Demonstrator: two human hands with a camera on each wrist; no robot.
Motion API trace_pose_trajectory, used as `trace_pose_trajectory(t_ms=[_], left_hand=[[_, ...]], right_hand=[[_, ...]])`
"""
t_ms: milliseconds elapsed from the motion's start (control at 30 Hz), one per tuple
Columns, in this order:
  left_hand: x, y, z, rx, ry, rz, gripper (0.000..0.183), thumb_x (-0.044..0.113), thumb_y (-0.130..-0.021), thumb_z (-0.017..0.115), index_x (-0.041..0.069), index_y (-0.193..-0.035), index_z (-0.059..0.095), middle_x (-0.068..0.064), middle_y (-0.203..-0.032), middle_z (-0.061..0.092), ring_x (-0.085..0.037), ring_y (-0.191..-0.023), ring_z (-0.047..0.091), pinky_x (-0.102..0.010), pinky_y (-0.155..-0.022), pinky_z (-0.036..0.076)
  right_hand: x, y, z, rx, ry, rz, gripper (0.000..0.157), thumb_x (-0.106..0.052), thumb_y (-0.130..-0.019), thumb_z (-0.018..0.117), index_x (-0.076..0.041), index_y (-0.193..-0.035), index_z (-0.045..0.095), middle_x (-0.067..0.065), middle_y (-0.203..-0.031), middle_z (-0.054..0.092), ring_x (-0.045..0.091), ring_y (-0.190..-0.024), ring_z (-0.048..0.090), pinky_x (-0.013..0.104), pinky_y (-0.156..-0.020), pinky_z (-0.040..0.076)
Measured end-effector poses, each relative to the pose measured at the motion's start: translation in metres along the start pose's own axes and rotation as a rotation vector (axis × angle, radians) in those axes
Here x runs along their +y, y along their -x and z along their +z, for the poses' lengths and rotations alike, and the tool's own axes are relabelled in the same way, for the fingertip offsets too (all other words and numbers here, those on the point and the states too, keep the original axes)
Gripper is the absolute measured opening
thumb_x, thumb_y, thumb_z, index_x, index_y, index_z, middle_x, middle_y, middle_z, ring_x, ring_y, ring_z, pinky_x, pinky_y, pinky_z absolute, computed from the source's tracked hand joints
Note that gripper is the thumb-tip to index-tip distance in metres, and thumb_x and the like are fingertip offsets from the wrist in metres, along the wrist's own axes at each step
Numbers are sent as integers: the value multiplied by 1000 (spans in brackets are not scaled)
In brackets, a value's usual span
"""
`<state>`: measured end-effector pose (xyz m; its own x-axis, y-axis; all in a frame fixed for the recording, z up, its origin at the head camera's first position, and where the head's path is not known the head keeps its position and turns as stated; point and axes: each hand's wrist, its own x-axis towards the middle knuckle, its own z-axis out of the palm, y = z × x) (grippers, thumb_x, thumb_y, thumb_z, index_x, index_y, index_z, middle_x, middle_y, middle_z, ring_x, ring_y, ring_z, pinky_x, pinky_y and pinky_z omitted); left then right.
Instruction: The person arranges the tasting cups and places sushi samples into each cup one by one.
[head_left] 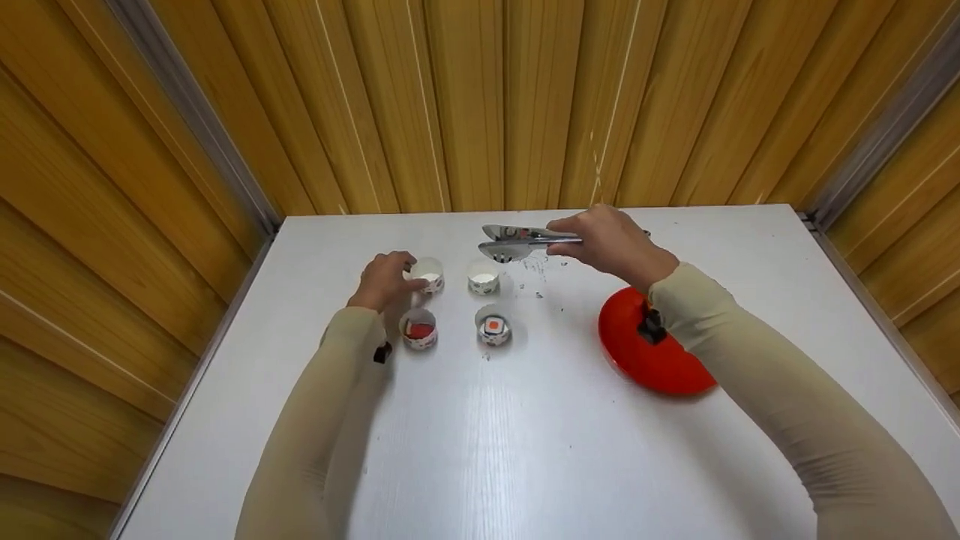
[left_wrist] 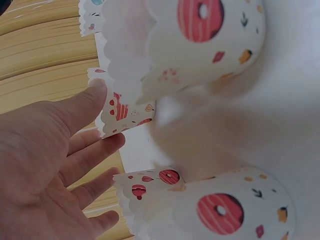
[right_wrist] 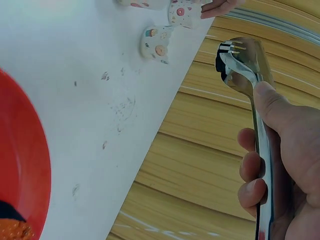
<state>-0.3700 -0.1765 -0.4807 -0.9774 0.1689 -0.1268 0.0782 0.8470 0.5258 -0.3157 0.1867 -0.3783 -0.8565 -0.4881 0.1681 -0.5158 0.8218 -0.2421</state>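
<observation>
My left hand (head_left: 384, 281) holds the back-left paper baking cup (left_wrist: 125, 112) between thumb and fingers; the cup stands on the table. In my right hand (head_left: 611, 244) are metal tongs (right_wrist: 262, 150) with a fork-shaped end and a spoon-shaped end, raised above the table's back. A small dark and white piece (right_wrist: 220, 64) shows between the tong ends, mostly hidden. Beside the left hand's cup stands a second white cup (head_left: 484, 279). The front-left cup (head_left: 418, 341) contains a red piece, and the front-right cup (head_left: 494, 341) a white piece with an orange centre, like a sushi roll.
A red plate (head_left: 652, 367) lies on the right of the white table (head_left: 480, 450), partly under the right forearm. An orange piece (right_wrist: 15, 230) is at its edge in the right wrist view. Yellow wood-look panels (head_left: 465, 105) enclose the table's back and sides.
</observation>
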Motion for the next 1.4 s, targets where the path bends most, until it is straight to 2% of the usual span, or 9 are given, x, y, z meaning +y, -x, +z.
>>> trace_pose_trajectory(t_ms=[167, 367, 600, 833, 1000, 1233, 1400], left_hand=[[1, -1, 1, 17, -30, 17, 52, 26, -93, 79, 0, -135, 63, -18, -129, 66, -35, -119, 58, -51, -106, 44], [6, -3, 3, 10, -35, 10, 51, 26, -93, 79, 2, -134, 64, -17, -129, 66, -34, -118, 58, -51, -106, 43], [6, -5, 4, 16, -22, -18, 51, 26, -92, 80, 2, -135, 64, -15, -128, 66, -32, -117, 56, -50, -106, 42], [8, -2, 5, 14, -20, -17, 52, 26, -91, 81, 2, -134, 65, -15, -128, 67, -32, -116, 56, -50, -105, 43], [10, -1, 4, 18, -16, 5, 50, 25, -91, 81, 2, -133, 66, -15, -128, 67, -32, -117, 57, -49, -105, 43], [10, 1, 2, 39, -76, 55, 49, 27, -91, 81, 0, -130, 68, -17, -126, 70, -34, -117, 60, -49, -103, 44], [12, 2, 4, 32, -50, 28, 48, 27, -91, 81, 2, -130, 68, -16, -126, 69, -33, -117, 58, -49, -104, 43]], right_hand=[[-6, -13, 3, 34, 12, -36, 35, -29, -92, 79, -15, -125, 76, 6, -103, 78, 22, -75, 70, 39, -67, 57], [-15, -27, 9, 5, -9, -4, 35, -33, -94, 77, -17, -125, 75, 4, -101, 78, 19, -74, 68, 35, -64, 56], [-29, -47, 20, 1, -44, -12, 38, -31, -95, 76, -13, -129, 73, 8, -113, 76, 23, -94, 72, 41, -81, 59], [-39, -64, 32, -19, -32, -16, 37, -34, -97, 73, -14, -128, 73, 7, -106, 76, 21, -85, 69, 39, -75, 57], [-43, -71, 38, -8, -36, -8, 38, -35, -98, 71, -13, -128, 73, 8, -112, 76, 21, -89, 71, 40, -77, 58], [-49, -82, 51, -19, -53, 20, 37, -35, -98, 72, -12, -126, 74, 8, -114, 75, 24, -97, 71, 43, -82, 57], [-51, -87, 64, -32, -66, 37, 33, -33, -97, 73, -10, -121, 75, 8, -111, 76, 24, -97, 71, 42, -85, 56]])
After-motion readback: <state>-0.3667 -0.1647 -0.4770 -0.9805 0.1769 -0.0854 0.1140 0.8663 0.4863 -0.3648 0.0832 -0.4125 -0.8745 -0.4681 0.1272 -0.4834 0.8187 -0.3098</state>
